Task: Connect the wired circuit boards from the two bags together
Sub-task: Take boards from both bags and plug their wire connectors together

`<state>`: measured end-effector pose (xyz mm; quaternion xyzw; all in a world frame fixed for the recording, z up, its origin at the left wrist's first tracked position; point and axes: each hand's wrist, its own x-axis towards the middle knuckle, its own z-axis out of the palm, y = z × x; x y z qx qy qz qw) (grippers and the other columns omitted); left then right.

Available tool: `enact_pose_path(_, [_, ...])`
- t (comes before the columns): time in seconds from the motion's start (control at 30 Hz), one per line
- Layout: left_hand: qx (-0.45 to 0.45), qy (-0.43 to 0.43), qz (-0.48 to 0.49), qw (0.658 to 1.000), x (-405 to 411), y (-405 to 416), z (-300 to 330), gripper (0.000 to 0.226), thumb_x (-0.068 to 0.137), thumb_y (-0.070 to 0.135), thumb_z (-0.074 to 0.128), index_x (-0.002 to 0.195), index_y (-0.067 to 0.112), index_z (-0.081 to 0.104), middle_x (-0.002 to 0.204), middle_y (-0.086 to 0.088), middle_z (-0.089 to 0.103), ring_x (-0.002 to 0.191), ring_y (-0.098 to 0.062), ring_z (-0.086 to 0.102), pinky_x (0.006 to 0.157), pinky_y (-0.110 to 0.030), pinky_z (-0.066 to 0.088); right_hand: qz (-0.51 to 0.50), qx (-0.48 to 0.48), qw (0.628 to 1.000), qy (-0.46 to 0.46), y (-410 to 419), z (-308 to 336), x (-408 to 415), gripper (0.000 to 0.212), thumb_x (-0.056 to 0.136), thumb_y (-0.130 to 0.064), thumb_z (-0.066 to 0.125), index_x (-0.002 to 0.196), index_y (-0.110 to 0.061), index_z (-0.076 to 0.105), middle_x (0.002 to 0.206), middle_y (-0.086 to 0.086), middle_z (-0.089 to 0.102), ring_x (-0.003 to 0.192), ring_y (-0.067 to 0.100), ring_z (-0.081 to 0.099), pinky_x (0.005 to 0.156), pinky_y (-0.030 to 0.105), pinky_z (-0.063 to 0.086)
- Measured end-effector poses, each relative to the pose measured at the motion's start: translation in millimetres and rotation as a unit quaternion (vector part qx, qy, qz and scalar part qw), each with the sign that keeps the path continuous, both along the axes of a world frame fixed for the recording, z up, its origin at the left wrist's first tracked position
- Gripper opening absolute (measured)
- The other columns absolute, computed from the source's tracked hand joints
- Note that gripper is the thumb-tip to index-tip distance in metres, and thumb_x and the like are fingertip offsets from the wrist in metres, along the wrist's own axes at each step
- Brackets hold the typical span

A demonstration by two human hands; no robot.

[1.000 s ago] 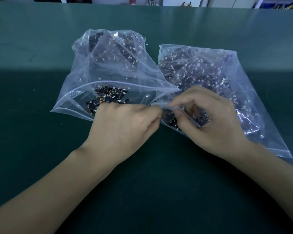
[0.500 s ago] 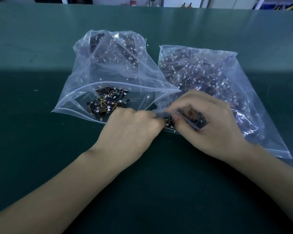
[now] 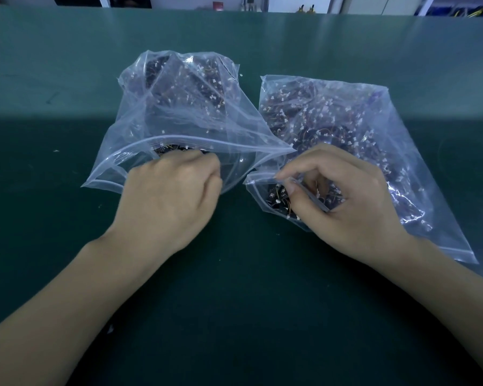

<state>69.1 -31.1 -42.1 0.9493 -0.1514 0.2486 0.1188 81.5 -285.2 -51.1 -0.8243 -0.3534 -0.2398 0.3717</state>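
Where the dark green table (image 3: 67, 246) carries the lot, items run as follows, left to right.

Left hand (image 3: 170, 196): knuckles up, fingers curled and reaching into the mouth of the left clear plastic zip bag (image 3: 179, 118); the fingertips are hidden under the hand, so whether they grasp anything cannot be told.

Left clear plastic zip bag: lies just beyond the left hand, mouth open toward the person, its upper zip lip arching over the knuckles. Contents: small dark circuit boards with thin wires and white connectors (image 3: 184, 87), heaped at the far end.

Right clear plastic zip bag (image 3: 374, 129): lies beside the first bag, touching it near the two mouths, and runs under and beyond the right hand. Contents: more small dark wired circuit boards (image 3: 313, 118), some showing at the mouth (image 3: 276, 196) just left of the thumb.

Right hand (image 3: 354, 199): thumb and forefinger pinch the zip lip of the right bag at its mouth; remaining fingers curled over the plastic.
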Motion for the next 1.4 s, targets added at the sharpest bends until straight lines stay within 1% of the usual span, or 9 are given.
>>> enact_pose_path(0.13, [0.037, 0.034, 0.066, 0.997, 9.6, 13.6, -4.1, 0.016, 0.099, 0.018, 0.056, 0.107, 0.015, 0.069, 0.106, -0.007, 0.069, 0.101, -0.037, 0.063, 0.085, -0.051, 0.050, 0.000, 0.000, 1.000, 0.001, 0.5, 0.3, -1.1, 0.016, 0.094, 0.007, 0.072, 0.103, -0.005, 0.076, 0.098, -0.003, 0.067, 0.068, 0.018, 0.058, 0.069, 0.018, 0.045])
enact_pose_path(0.2, [0.073, 0.063, 0.094, 0.991, 12.8, 17.6, -6.1, 0.030, 0.100, 0.021, 0.061, 0.128, 0.016, 0.067, 0.123, -0.011, 0.068, 0.115, -0.041, 0.062, 0.094, -0.055, 0.049, 0.001, 0.002, 1.000, 0.002, 0.7, 0.1, -1.3, 0.016, 0.094, 0.008, 0.072, 0.103, -0.005, 0.076, 0.097, 0.000, 0.068, 0.068, 0.017, 0.057, 0.069, 0.018, 0.045])
enact_pose_path(0.27, [0.073, 0.067, 0.095, 0.991, 14.5, 21.5, -6.5, 0.036, 0.101, 0.030, 0.063, 0.135, 0.019, 0.066, 0.127, -0.009, 0.069, 0.119, -0.038, 0.062, 0.095, -0.053, 0.050, 0.003, 0.003, 1.000, 0.002, 0.2, -0.1, -0.9, 0.016, 0.094, 0.007, 0.072, 0.103, -0.005, 0.076, 0.097, -0.001, 0.068, 0.068, 0.017, 0.057, 0.068, 0.019, 0.046])
enact_pose_path(0.5, [0.031, 0.015, 0.043, 0.998, 12.2, 23.8, -3.4, 0.015, 0.095, 0.037, 0.075, 0.104, 0.028, 0.083, 0.102, 0.006, 0.074, 0.101, -0.027, 0.069, 0.082, -0.041, 0.051, 0.008, 0.005, 1.000, 0.002, -0.5, -0.2, -0.6, 0.014, 0.095, 0.005, 0.071, 0.104, -0.005, 0.077, 0.098, -0.001, 0.068, 0.068, 0.017, 0.057, 0.066, 0.022, 0.046])
enact_pose_path(0.63, [0.005, -0.025, 0.006, 1.000, 10.7, 22.5, -4.6, 0.018, 0.101, 0.034, 0.070, 0.111, 0.029, 0.084, 0.108, 0.009, 0.078, 0.102, -0.026, 0.073, 0.082, -0.040, 0.055, 0.006, 0.001, 1.000, 0.005, 0.1, -0.1, -1.1, 0.015, 0.095, 0.005, 0.071, 0.103, -0.005, 0.077, 0.097, 0.001, 0.068, 0.069, 0.017, 0.058, 0.068, 0.019, 0.044])
enact_pose_path(0.83, [-0.055, -0.077, -0.070, 0.993, 11.1, 17.6, -4.6, 0.010, 0.098, 0.032, 0.078, 0.103, 0.026, 0.085, 0.099, 0.008, 0.073, 0.090, -0.020, 0.069, 0.070, -0.044, 0.058, 0.011, -0.008, 1.000, 0.007, -0.4, 1.5, -2.5, 0.014, 0.093, -0.003, 0.078, 0.106, -0.007, 0.076, 0.097, 0.000, 0.066, 0.066, 0.020, 0.057, 0.068, 0.022, 0.046])
enact_pose_path(1.1, [-0.161, -0.105, -0.172, 0.966, 2.1, -1.9, -5.5, 0.013, 0.100, 0.024, 0.080, 0.107, 0.015, 0.085, 0.092, 0.000, 0.071, 0.070, -0.017, 0.063, 0.062, -0.035, 0.054, -0.002, -0.021, 0.999, 0.027, -1.9, 1.9, -2.5, 0.022, 0.091, -0.012, 0.083, 0.111, -0.014, 0.074, 0.097, -0.002, 0.068, 0.069, 0.019, 0.057, 0.070, 0.019, 0.043])
enact_pose_path(1.27, [-0.199, -0.115, -0.213, 0.950, -7.0, -11.0, 0.0, 0.011, 0.100, 0.019, 0.079, 0.105, 0.009, 0.083, 0.090, -0.001, 0.074, 0.073, -0.014, 0.065, 0.065, -0.026, 0.052, 0.003, -0.023, 0.999, 0.026, -2.3, 1.3, -1.2, 0.030, 0.092, -0.025, 0.085, 0.119, -0.014, 0.076, 0.102, -0.004, 0.067, 0.068, 0.021, 0.057, 0.069, 0.029, 0.050])
enact_pose_path(1.4, [-0.248, -0.068, -0.230, 0.939, -13.0, -18.3, -1.6, 0.009, 0.099, 0.013, 0.078, 0.106, 0.008, 0.081, 0.095, 0.003, 0.078, 0.078, -0.012, 0.072, 0.064, -0.028, 0.056, 0.023, -0.024, 0.999, 0.012, -1.7, 0.7, 0.6, 0.026, 0.093, -0.023, 0.086, 0.116, -0.013, 0.078, 0.105, -0.005, 0.066, 0.071, 0.017, 0.058, 0.070, 0.023, 0.048])
